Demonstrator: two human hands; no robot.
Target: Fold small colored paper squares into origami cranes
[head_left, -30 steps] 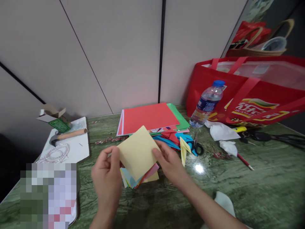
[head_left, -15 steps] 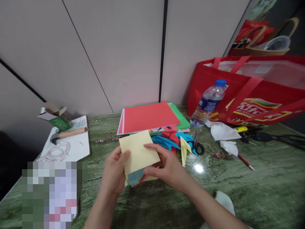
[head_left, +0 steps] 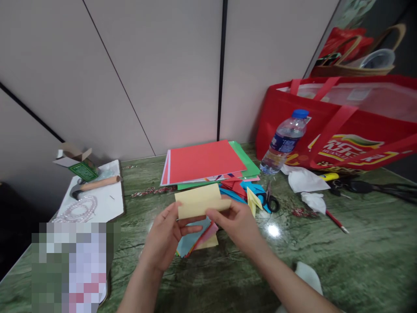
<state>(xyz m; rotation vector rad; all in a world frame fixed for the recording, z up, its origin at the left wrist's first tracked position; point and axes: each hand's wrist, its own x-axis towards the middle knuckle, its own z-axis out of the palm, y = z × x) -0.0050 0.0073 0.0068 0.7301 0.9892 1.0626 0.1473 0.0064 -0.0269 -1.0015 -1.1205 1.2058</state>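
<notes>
A pale yellow sheet of paper (head_left: 197, 201) is held up between both hands, its lower part bent over towards me. My left hand (head_left: 166, 234) grips its left edge, thumb in front and some fingers stretched out beneath. At the right side my right hand (head_left: 236, 221) pinches the bent edge with thumb and fingers. Below the hands lies a fanned stack of coloured paper squares (head_left: 195, 237), light blue on top, partly hidden by my left hand. Just beyond my right hand are a folded yellow paper piece (head_left: 253, 201), blue and red folded pieces (head_left: 236, 188) and black-handled scissors (head_left: 270, 201).
Large red and green paper sheets (head_left: 205, 163) lie against the wall. A water bottle (head_left: 285, 141) and a red bag (head_left: 325, 126) stand at right, near crumpled tissue (head_left: 312, 202) and a red pencil (head_left: 337, 221). A hammer (head_left: 97, 184), beads (head_left: 80, 208) and a small box (head_left: 80, 163) sit left.
The yellow sheet, flat before, is now bent over from its lower edge and has moved slightly right. It has come away from above the stack, which shows more.
</notes>
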